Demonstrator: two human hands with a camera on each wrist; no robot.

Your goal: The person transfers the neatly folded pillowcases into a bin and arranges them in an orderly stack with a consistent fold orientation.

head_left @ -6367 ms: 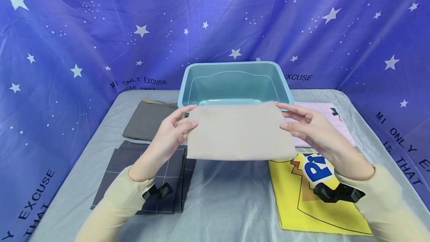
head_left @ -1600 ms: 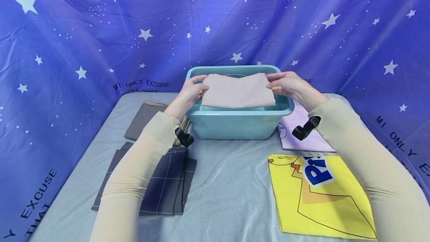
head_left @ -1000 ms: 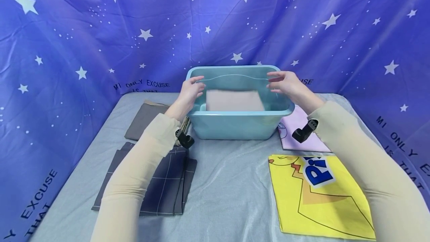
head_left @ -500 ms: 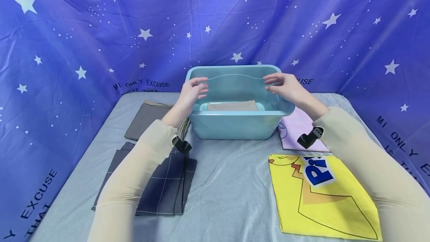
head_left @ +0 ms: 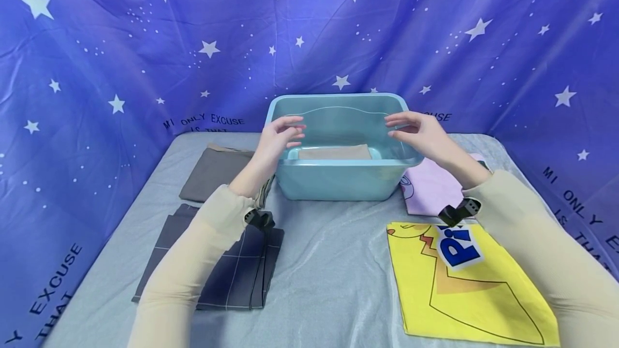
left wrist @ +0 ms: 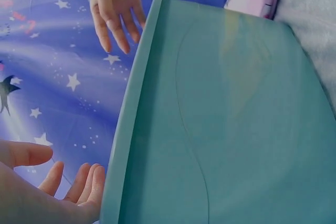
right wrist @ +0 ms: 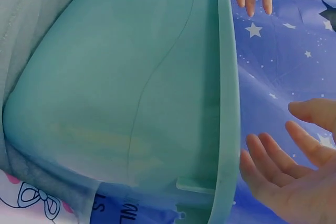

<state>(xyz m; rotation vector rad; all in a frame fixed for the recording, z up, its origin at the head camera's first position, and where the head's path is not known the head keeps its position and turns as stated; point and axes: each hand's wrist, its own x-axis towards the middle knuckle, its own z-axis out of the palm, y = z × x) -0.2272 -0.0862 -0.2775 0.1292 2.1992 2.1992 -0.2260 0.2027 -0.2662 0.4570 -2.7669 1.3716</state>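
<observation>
A folded beige cloth (head_left: 335,152) lies on the floor of the teal plastic tub (head_left: 338,180), partly hidden by the tub's front wall. Over the tub's left end hovers my left hand (head_left: 279,136), its fingers loosely bent and nothing in them. My right hand (head_left: 419,129) hovers likewise over the right end, holding nothing. Both wrist views show the tub's outer wall close by, with the left hand (left wrist: 58,192) and the right hand (right wrist: 294,166) near its rim, fingers spread.
Left of the tub lie a folded grey-brown garment (head_left: 213,173) and a dark checked cloth (head_left: 232,270). To the right are a folded pink garment (head_left: 432,189) and a yellow printed one (head_left: 474,305). A starry blue curtain (head_left: 309,26) surrounds the grey-covered table (head_left: 333,283).
Both hands carried the beige cloth over the tub and let it go, and it dropped to the bottom. Since then the hands have drawn back slightly toward me.
</observation>
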